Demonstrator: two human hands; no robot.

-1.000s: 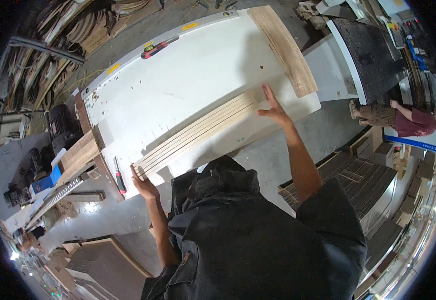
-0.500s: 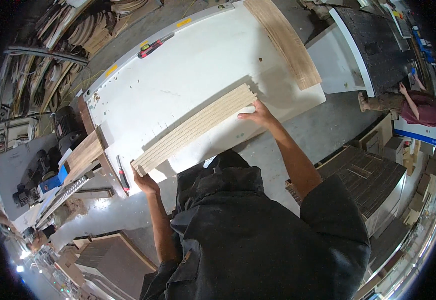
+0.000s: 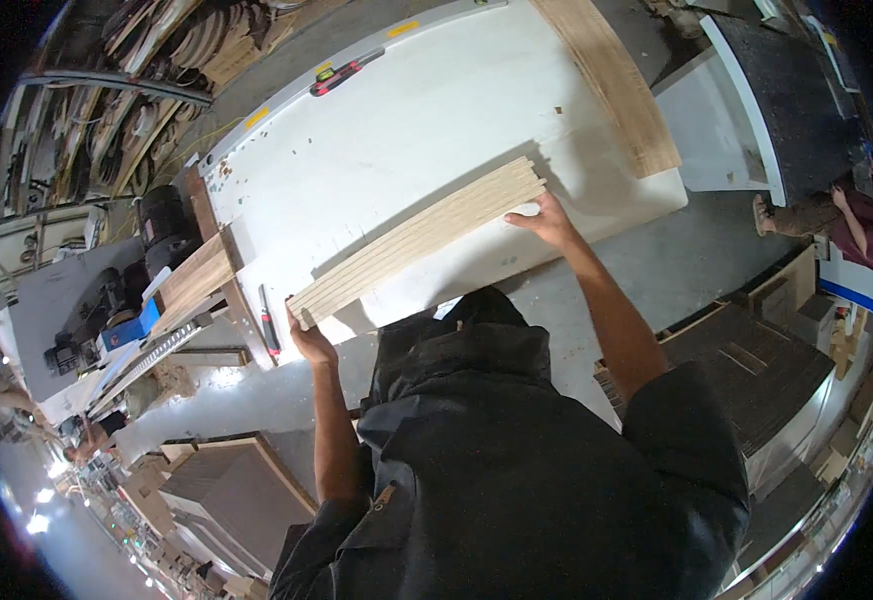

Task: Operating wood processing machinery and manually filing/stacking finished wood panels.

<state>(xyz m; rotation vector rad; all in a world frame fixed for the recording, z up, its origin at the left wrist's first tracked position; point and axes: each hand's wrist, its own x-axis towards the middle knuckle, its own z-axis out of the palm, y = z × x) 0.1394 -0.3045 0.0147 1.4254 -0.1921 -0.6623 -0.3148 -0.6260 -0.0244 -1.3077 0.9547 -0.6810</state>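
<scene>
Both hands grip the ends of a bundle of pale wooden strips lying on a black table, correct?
Not quite. In the head view the left hand and right hand do hold the strip bundle at its ends, but the table is white, not black.

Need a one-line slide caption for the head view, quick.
Both hands, left hand and right hand, grip opposite ends of a bundle of wooden strips over a white worktable.
</scene>
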